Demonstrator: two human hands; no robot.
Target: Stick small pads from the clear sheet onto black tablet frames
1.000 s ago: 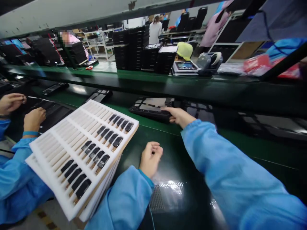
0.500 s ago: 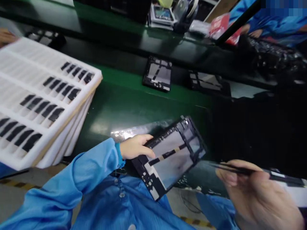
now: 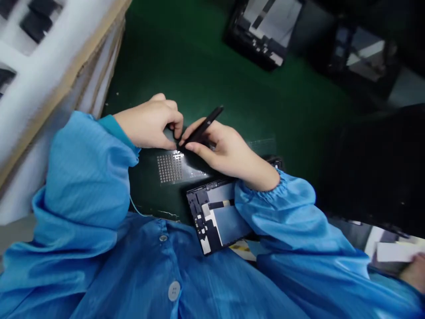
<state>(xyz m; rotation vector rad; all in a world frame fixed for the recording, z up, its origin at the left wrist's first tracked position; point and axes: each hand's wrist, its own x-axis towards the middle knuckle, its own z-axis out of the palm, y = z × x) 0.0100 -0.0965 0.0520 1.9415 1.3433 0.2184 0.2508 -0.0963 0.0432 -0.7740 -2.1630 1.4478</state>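
A clear plastic sheet with a grid of small square stickers (image 3: 170,168) lies on the green bench in front of me. My left hand (image 3: 149,122) is closed in a pinch at the sheet's upper edge, its fingertips partly hidden. In my right hand (image 3: 229,148) are black tweezers (image 3: 210,117), their tips pointing down at the sheet beside my left fingertips. What lies between the tips is too small to make out. Below the sheet, an opened tablet (image 3: 229,226) rests near the bench's front edge, back side up, partly covered by my right sleeve.
Stacked white foam trays (image 3: 66,88) with dark parts in their slots stand close on the left. Another opened tablet (image 3: 272,26) lies farther back, with one more (image 3: 365,53) to its right. A black surface (image 3: 375,168) fills the right side. Another person's hand (image 3: 413,272) shows at lower right.
My left hand has let go of the tablet and moved up to the sticker sheet. My right hand has brought the tweezers in from the right. The tablet now lies down, and the view has tilted downward.
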